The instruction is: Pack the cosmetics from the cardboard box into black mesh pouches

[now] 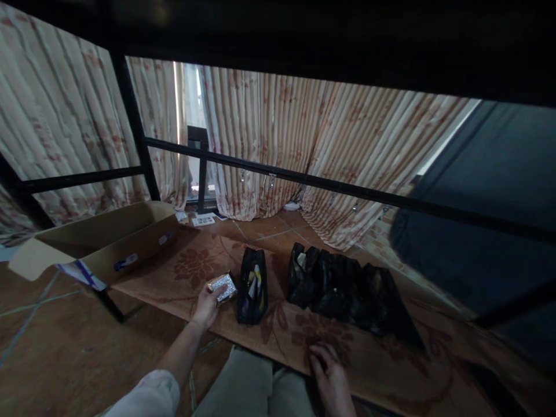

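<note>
My left hand [207, 304] is closed around a small silver, glittery box [224, 287], with the thumb on its top face. Just right of that box, an open black bag [252, 289] stands upright on the cloth-covered board. Yellow, white and purple items show inside it, too dark to name. My right hand [328, 368] rests near the front edge of the board [278, 347]. Its fingers are loosely bent, and nothing shows in them. Beyond that hand stands a row of several black bags [339, 284], with dim contents.
A long open cardboard box [143, 246] sits at the board's left end. Black metal bars [269, 169] cross in front of patterned curtains [278, 116]. A dark blue panel [482, 174] stands at the right. Papers [203, 220] lie on the tiled floor by the window.
</note>
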`<state>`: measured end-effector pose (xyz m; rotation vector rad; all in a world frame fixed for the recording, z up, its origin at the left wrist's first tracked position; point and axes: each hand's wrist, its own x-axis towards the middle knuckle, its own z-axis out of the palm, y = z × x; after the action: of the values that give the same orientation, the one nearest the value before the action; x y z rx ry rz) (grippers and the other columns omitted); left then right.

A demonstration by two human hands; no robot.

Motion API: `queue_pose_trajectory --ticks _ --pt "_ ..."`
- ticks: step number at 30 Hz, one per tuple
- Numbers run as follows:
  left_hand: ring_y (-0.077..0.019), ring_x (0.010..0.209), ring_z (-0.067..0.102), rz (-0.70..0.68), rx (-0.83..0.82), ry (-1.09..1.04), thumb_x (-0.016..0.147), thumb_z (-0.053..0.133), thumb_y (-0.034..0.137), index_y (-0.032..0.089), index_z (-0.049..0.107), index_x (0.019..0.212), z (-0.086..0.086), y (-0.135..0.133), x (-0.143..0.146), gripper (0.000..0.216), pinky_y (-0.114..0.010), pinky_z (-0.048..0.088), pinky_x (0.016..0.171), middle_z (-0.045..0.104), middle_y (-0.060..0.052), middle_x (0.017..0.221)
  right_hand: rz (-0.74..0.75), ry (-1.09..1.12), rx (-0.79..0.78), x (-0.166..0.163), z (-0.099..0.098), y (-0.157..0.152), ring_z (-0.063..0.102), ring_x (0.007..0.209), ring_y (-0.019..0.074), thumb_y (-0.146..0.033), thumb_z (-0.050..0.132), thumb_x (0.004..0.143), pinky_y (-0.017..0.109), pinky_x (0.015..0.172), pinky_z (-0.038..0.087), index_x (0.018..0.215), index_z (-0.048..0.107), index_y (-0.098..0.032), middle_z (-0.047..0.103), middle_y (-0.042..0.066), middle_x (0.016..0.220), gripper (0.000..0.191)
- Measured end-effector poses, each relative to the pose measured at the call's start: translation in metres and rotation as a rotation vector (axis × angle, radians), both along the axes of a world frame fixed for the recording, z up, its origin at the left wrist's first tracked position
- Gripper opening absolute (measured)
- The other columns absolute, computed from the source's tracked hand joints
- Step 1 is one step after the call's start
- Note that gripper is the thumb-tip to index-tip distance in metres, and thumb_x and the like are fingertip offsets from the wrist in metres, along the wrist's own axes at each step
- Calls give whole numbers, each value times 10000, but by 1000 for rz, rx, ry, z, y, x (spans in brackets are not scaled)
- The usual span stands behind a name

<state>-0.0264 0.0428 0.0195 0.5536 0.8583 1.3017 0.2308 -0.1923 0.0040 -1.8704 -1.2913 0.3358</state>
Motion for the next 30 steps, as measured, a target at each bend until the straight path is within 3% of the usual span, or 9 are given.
queue_pose_trajectory --ticks 19,30 --pt "-177 767 627 6 44 -2 449 820 152 202 550 982 -15 11 -1 599 -359 506 741 636 9 846 17 43 -83 3 11 3 582 1006 195 -372 470 815 318 898 450 877 676 -221 604 73 1061 262" --pt "-156 728 623 18 -4 -45 468 801 161 203 554 979 -8 6 0 569 -329 500 722 646 -1 841 18 13 -138 7 4 5 586 964 199 -392 448 826 322 849 456 947 664 -211 613 78 1031 306"
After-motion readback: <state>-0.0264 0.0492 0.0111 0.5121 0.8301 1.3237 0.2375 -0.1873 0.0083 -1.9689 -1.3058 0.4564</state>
